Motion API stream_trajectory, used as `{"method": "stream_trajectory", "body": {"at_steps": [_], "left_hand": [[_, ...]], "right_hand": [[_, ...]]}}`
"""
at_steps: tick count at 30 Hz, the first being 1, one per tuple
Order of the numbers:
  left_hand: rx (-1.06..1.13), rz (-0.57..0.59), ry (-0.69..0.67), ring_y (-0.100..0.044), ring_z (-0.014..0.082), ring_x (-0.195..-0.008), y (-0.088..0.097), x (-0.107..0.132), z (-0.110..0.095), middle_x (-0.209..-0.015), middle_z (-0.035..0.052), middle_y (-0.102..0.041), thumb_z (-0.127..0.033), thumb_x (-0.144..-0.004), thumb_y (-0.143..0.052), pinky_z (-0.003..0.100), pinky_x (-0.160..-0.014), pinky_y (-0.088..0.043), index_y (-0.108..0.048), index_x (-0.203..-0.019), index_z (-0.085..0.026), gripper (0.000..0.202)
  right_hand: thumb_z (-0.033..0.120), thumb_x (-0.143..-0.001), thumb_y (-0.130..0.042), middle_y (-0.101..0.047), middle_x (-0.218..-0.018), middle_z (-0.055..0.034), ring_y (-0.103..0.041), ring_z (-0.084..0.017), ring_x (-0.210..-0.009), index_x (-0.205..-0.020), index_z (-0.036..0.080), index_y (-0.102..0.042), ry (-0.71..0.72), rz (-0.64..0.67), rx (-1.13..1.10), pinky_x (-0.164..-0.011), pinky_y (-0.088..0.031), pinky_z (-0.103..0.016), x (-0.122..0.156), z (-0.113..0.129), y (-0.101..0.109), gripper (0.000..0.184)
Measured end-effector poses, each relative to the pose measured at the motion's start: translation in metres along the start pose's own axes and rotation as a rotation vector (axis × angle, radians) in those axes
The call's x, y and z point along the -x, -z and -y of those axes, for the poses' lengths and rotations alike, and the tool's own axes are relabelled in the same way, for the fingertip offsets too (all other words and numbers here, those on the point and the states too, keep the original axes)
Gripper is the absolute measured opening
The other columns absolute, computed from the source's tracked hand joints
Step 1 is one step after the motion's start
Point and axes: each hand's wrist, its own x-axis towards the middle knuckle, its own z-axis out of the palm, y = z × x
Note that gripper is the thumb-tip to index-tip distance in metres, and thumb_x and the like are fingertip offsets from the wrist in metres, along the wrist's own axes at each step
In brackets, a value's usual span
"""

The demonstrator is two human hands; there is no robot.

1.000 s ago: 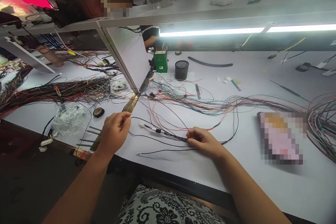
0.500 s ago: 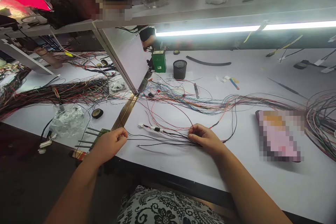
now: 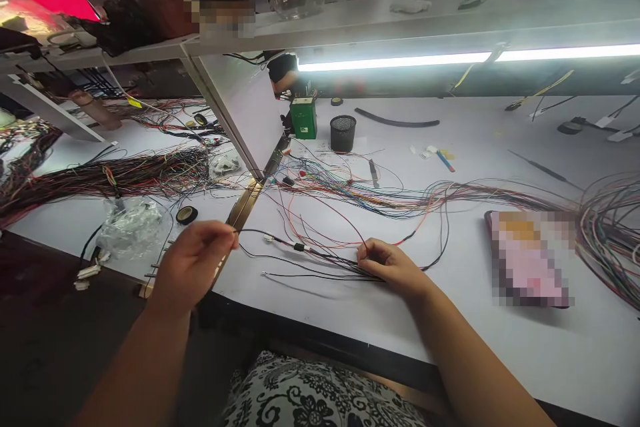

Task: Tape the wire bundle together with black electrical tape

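My left hand (image 3: 193,263) is raised a little above the front edge of the white bench (image 3: 380,320) and pinches the end of a thin black wire (image 3: 260,232). That wire runs right toward my right hand (image 3: 387,265), which rests on the bench with its fingers pressed on a small bunch of black and red wires (image 3: 330,257). A small white connector (image 3: 269,238) lies on the bunch between my hands. Another loose black wire (image 3: 300,275) lies on the bench just in front.
A long multicoloured wire harness (image 3: 450,193) crosses the bench to the right. A black mesh cup (image 3: 343,133) and a green box (image 3: 304,117) stand at the back. A tape roll (image 3: 187,215) and a plastic bag (image 3: 131,225) lie left. A blurred-out flat object (image 3: 530,259) lies right.
My left hand dropped to the bench edge, then rose again and moved left, drawing the black wire out. My right hand stayed pressed on the wire bunch.
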Motion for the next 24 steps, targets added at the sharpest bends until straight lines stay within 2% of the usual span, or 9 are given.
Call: {"method": "stream_trajectory", "body": {"at_steps": [2,4,7,9,13,16,19,24], "left_hand": [[-0.006,-0.064,-0.017,-0.062,0.0157,-0.078,-0.013,-0.012,-0.006,-0.080,0.0014,-0.062,-0.039,-0.085,-0.057,0.030,-0.075,-0.051,-0.057,-0.098,-0.019,0.024],[-0.112,-0.091,-0.014,-0.062,0.0157,-0.082,-0.023,-0.023,-0.003,-0.083,0.0016,-0.064,-0.039,-0.087,-0.055,0.029,-0.079,-0.050,-0.059,-0.103,-0.019,0.026],[-0.327,-0.054,-0.029,-0.062,0.0165,-0.084,-0.034,-0.035,0.009,-0.088,0.0021,-0.067,-0.037,-0.089,-0.051,0.028,-0.078,-0.048,-0.062,-0.106,-0.020,0.027],[-0.446,0.075,-0.050,-0.061,0.0168,-0.080,-0.040,-0.039,0.015,-0.092,0.0024,-0.067,-0.038,-0.089,-0.049,0.028,-0.075,-0.046,-0.061,-0.112,-0.021,0.031],[-0.567,0.537,-0.095,-0.060,0.0159,-0.072,-0.057,-0.032,0.009,-0.085,-0.0023,-0.068,-0.039,-0.087,-0.053,0.027,-0.066,-0.043,-0.058,-0.123,-0.029,0.038],[-0.585,0.774,-0.240,-0.063,0.0185,-0.082,-0.074,-0.018,-0.005,-0.087,-0.0026,-0.069,-0.033,-0.085,-0.058,0.029,-0.075,-0.044,-0.056,-0.125,-0.032,0.040],[-0.562,0.915,-0.415,-0.063,0.0215,-0.091,-0.097,-0.001,-0.023,-0.105,0.0009,-0.067,-0.026,-0.084,-0.059,0.033,-0.079,-0.045,-0.052,-0.128,-0.032,0.045],[-0.507,0.960,-0.557,-0.064,0.0196,-0.090,-0.146,0.029,-0.049,-0.141,0.0040,-0.044,-0.015,-0.082,-0.049,0.031,-0.072,-0.050,-0.050,-0.128,-0.029,0.048]], "right_hand": [[0.032,-0.082,-0.059,-0.056,-0.081,-0.0007,-0.046,-0.014,-0.070,-0.085,0.021,-0.057,0.009,0.032,0.028,-0.066,-0.039,-0.029,0.001,0.002,0.001,0.011],[0.030,-0.080,-0.060,-0.055,-0.082,-0.0011,-0.046,-0.014,-0.071,-0.083,0.020,-0.058,0.030,0.056,0.067,-0.066,-0.039,-0.030,0.001,0.003,0.002,0.010],[0.032,-0.080,-0.063,-0.055,-0.082,-0.0011,-0.047,-0.015,-0.073,-0.084,0.020,-0.058,0.024,0.048,0.038,-0.067,-0.039,-0.030,0.000,0.002,0.001,0.013],[0.036,-0.082,-0.063,-0.055,-0.080,-0.0006,-0.046,-0.014,-0.071,-0.086,0.021,-0.057,-0.006,0.025,-0.072,-0.065,-0.038,-0.029,-0.001,0.001,0.001,0.017],[0.042,-0.084,-0.062,-0.056,-0.081,-0.0008,-0.048,-0.014,-0.074,-0.085,0.021,-0.056,0.008,-0.029,-0.265,-0.068,-0.039,-0.029,-0.001,-0.001,0.001,0.022],[0.042,-0.083,-0.064,-0.058,-0.082,-0.0008,-0.049,-0.014,-0.077,-0.084,0.021,-0.057,0.026,-0.048,-0.288,-0.072,-0.039,-0.029,-0.001,-0.001,0.002,0.023],[0.043,-0.083,-0.064,-0.059,-0.081,-0.0011,-0.050,-0.015,-0.077,-0.084,0.021,-0.057,0.024,-0.053,-0.284,-0.072,-0.039,-0.030,-0.001,-0.002,0.003,0.023],[0.041,-0.083,-0.065,-0.058,-0.081,-0.0007,-0.051,-0.015,-0.076,-0.084,0.021,-0.057,0.029,-0.069,-0.367,-0.073,-0.041,-0.030,-0.001,-0.003,0.002,0.022]]}}
